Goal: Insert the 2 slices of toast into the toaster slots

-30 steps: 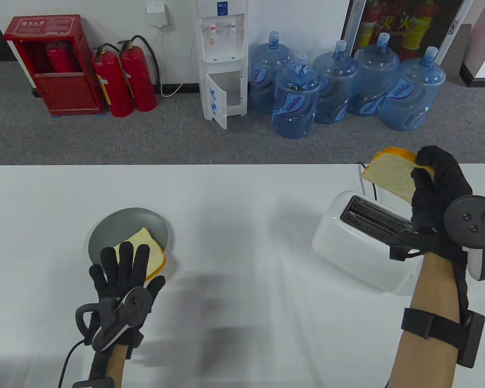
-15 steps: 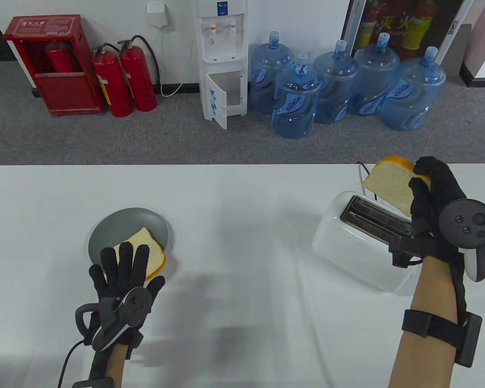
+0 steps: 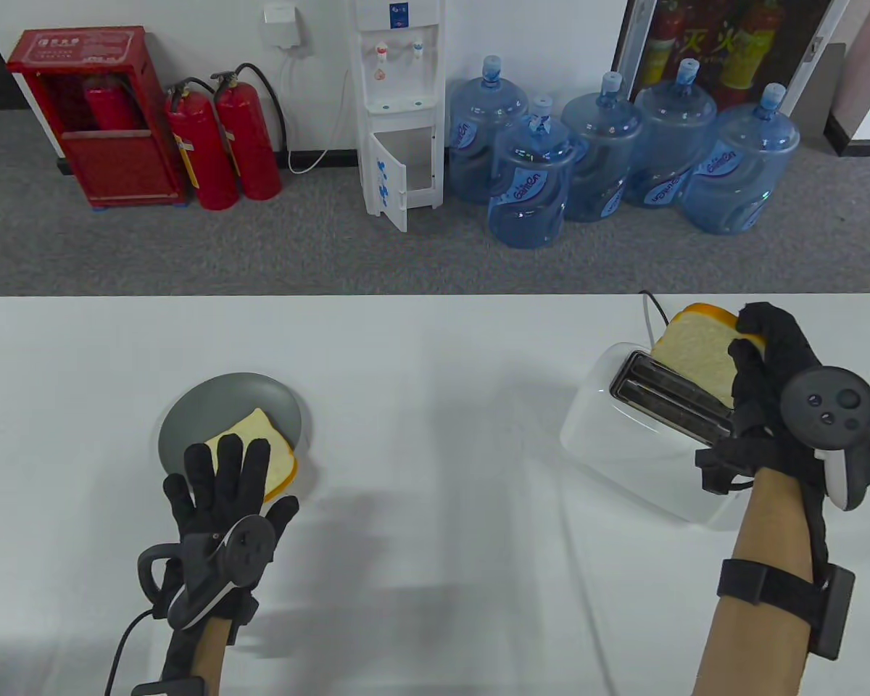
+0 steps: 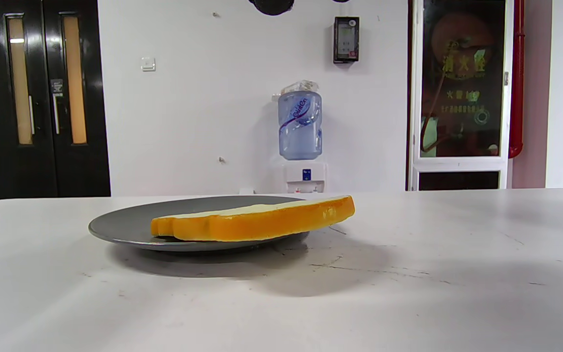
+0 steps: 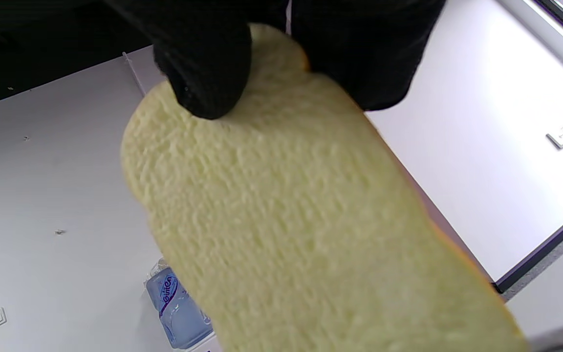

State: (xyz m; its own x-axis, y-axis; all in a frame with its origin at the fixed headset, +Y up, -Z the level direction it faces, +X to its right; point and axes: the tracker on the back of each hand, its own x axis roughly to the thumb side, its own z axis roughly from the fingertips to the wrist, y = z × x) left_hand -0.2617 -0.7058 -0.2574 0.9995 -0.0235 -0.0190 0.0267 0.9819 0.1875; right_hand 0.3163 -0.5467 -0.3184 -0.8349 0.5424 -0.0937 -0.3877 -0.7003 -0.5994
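Observation:
My right hand (image 3: pixel 757 355) pinches a toast slice (image 3: pixel 696 351) upright, its lower edge at the far slot of the white toaster (image 3: pixel 623 442) on the table's right. In the right wrist view that toast slice (image 5: pixel 301 225) fills the frame, with my gloved fingers (image 5: pixel 203 73) on its top. A second toast slice (image 3: pixel 268 453) lies flat on a grey plate (image 3: pixel 210 406) at the left. My left hand (image 3: pixel 221 486) hovers flat and spread over the plate's near edge, covering part of the slice. In the left wrist view the second slice (image 4: pixel 257 222) and the plate (image 4: pixel 125 227) show from the side.
The toaster's cable (image 3: pixel 656 312) runs off the table's far edge. Beyond the table stand a water dispenser (image 3: pixel 399 109), several blue water jugs (image 3: pixel 609 159) and red fire extinguishers (image 3: pixel 221 145). The table's far edge (image 3: pixel 333 297) crosses the view.
My right hand has come down and slightly toward me with the toast, from above the toaster's far side to the slot. My left hand stays over the plate.

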